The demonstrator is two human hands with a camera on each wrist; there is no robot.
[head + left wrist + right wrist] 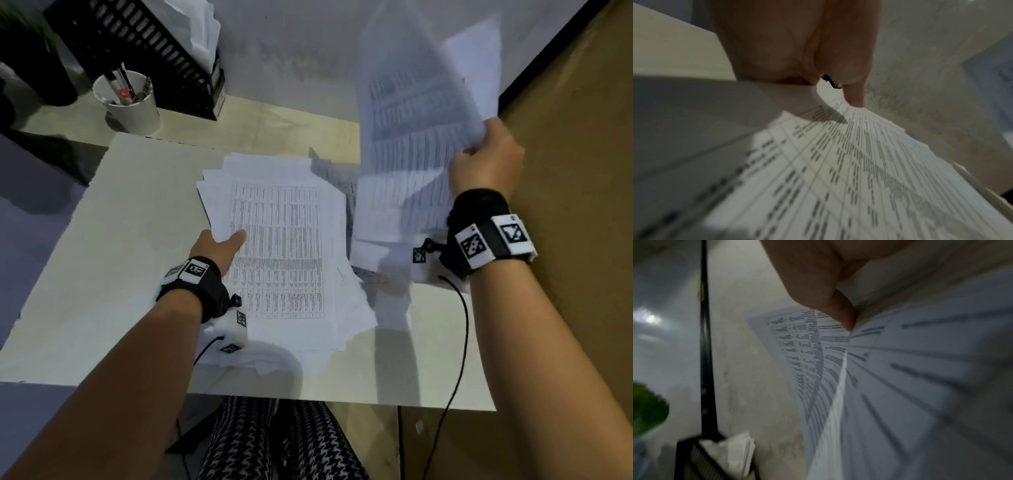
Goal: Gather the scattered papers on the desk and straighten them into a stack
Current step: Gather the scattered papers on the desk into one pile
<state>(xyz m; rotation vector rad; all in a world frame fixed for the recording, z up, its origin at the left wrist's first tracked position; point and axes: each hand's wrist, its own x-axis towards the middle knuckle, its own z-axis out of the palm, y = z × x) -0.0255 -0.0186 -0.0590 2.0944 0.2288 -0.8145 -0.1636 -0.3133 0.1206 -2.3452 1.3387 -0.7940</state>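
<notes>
Left of the pile of papers [284, 250], the left hand [219, 246] grips its edge, thumb on top, fingers hidden beneath. Right of the pile, the right hand [486, 161] pinches a raised, blurred bundle of sheets [411, 137] above the desk [102, 257].

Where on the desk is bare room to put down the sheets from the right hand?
Bare room: the white desk surface left of the left hand, toward the white pen cup. Crowded: the fanned pile of printed papers and loose sheets beneath the right hand.
</notes>
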